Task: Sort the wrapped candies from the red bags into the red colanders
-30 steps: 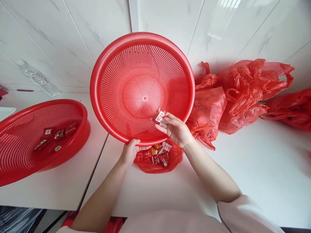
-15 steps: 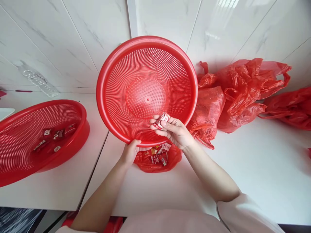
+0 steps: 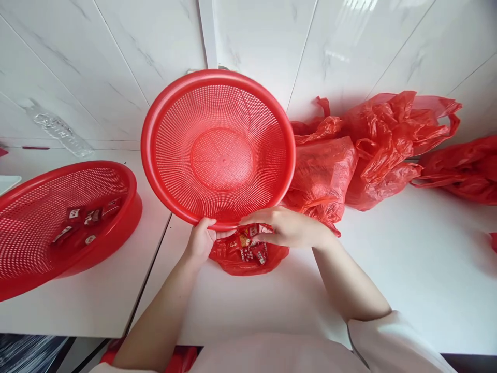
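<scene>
My left hand grips the near rim of a red perforated plastic basket, which is tilted so its bare inside faces me. Below that rim sits a red plastic bag with several small wrapped snack packets in its mouth. Over the right side of the bag is my right hand, fingers stretched left beneath the basket's rim and thumb apart from them. Packets show between thumb and fingers; whether any of them touches the hand is hard to make out.
Another red basket on the left holds several dark red packets. Full red plastic bags line the wall to the right. A clear plastic bottle leans at the back left. A gap runs between the two white tables.
My right hand has gone down from the basket's inside to the bag's mouth, and the packet it held no longer shows apart. The tilted basket sits slightly lower and further left.
</scene>
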Demonstrator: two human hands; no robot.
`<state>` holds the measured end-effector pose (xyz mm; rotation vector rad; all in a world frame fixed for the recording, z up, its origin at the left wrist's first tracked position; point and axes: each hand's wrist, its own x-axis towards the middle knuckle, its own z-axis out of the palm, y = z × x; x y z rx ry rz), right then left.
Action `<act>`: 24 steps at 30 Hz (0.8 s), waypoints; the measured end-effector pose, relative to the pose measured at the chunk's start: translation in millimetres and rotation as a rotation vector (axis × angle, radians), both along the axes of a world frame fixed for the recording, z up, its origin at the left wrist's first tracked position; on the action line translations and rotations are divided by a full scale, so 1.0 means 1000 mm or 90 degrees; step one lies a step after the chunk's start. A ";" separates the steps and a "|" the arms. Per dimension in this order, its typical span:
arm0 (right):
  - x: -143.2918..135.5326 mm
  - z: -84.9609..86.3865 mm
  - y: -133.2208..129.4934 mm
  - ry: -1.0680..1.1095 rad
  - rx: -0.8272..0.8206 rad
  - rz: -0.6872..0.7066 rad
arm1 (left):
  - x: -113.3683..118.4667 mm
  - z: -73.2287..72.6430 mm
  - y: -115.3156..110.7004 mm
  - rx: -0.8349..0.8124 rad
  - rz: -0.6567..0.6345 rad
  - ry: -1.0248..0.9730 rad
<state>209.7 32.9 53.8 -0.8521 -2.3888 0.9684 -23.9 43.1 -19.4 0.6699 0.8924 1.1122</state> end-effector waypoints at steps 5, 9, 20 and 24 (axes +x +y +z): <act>0.012 -0.002 -0.001 -0.069 0.076 -0.210 | -0.008 0.004 0.005 0.000 0.040 -0.037; 0.014 -0.010 0.004 -0.105 0.104 -0.314 | -0.011 0.007 0.006 -0.006 0.016 -0.028; 0.020 -0.014 0.021 0.121 0.239 -0.489 | -0.059 0.029 0.011 0.375 0.174 0.722; 0.024 -0.010 0.016 0.180 0.228 -0.531 | -0.089 0.035 0.009 0.354 0.563 1.024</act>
